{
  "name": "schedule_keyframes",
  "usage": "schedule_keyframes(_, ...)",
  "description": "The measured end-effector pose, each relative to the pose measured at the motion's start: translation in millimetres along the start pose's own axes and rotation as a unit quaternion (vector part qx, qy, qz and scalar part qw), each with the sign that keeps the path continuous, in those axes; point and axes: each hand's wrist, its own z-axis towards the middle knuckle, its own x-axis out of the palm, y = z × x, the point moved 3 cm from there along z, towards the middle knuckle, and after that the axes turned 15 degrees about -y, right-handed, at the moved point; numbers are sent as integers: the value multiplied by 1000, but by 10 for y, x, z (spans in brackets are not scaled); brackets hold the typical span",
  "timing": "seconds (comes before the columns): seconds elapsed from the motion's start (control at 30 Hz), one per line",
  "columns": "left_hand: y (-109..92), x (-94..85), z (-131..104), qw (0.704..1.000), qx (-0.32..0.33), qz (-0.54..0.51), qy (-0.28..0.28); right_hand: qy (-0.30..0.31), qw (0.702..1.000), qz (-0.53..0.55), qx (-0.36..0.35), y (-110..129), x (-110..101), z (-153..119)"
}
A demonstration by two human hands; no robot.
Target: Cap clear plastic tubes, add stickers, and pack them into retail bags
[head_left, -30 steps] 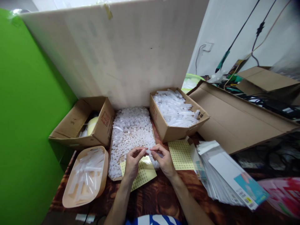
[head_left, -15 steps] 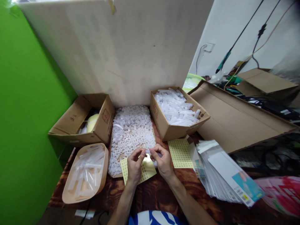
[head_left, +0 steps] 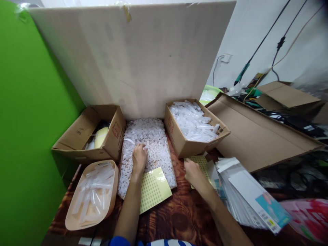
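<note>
My left hand [head_left: 139, 157] is over the shallow tray of small white pieces [head_left: 156, 136], its fingers bent down among them; what they grip, if anything, is too small to name. My right hand [head_left: 192, 171] has its fingers curled at the left edge of a yellow sticker sheet [head_left: 201, 163], beside the box of clear tubes. Whether it holds something is hidden. Another yellow sticker sheet [head_left: 155, 189] lies over the tray's front edge, to the right of my left forearm.
A box of clear tubes [head_left: 192, 123] stands behind my right hand. At left are an open carton [head_left: 73, 131] and a beige basin [head_left: 115, 191] with clear strips. Packaging sleeves [head_left: 246, 191] lie fanned out at right, near a leaning cardboard panel [head_left: 256, 136].
My hands have parted from their pinch above the front sticker sheet. The left went forward onto the white pieces, and the right moved right to the other sheet. The view has shifted slightly.
</note>
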Motion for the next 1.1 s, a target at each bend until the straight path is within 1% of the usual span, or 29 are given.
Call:
schedule_keyframes(0.13,-2,131,47,999,-12,39,8,8,999,23,29,-20,24,-7)
schedule_keyframes(0.23,13,145,54,999,-21,39,16,1,998,41,37,21,46,-20)
schedule_keyframes(0.33,8,63,70,999,-27,7,17,-18,996,72,45,10,54,-18)
schedule_keyframes(0.4,-18,-42,41,999,-33,-32,17,-29,993,97,53,-74,30,-17)
schedule_keyframes(0.47,-64,-169,-64,996,-38,-79,23,-44,990,119,61,-187,-15,-36)
schedule_keyframes(0.5,-93,-228,-152,991,-47,-121,35,-67,983,157,69,-235,-47,-57)
schedule_keyframes(0.53,-127,-278,-263,982,-62,-171,55,-101,967,219,80,-266,-78,-90)
schedule_keyframes(0.57,-167,-311,-393,961,-89,-246,86,-139,939,299,95,-276,-102,-133)
schedule_keyframes(0.6,-214,-330,-534,933,-121,-315,124,-174,899,387,110,-264,-113,-185)
schedule_keyframes(0.63,-263,-337,-678,903,-156,-370,156,-198,851,470,125,-228,-108,-241)
schedule_keyframes(0.67,-312,-338,-812,874,-188,-414,173,-208,807,536,137,-169,-89,-295)
schedule_keyframes(0.7,-357,-333,-928,850,-216,-447,174,-207,776,578,143,-93,-62,-342)
schedule_keyframes(0.73,-399,-323,-1025,831,-239,-474,165,-204,755,605,147,-11,-37,-378)
schedule_keyframes(0.8,-467,-290,-1159,804,-263,-514,139,-202,734,632,144,137,-15,-418)
schedule_keyframes(0.83,-492,-270,-1200,798,-266,-525,132,-203,731,636,139,193,-22,-423)
schedule_keyframes(0.9,-526,-238,-1245,798,-256,-530,127,-203,735,636,122,268,-70,-416)
schedule_keyframes(0.97,-541,-229,-1259,812,-238,-517,131,-206,741,631,102,302,-136,-405)
schedule_keyframes(1.03,-549,-247,-1258,836,-210,-489,135,-212,744,627,91,313,-175,-403)
schedule_keyframes(1.1,-557,-290,-1249,865,-166,-456,132,-196,736,639,105,317,-138,-407)
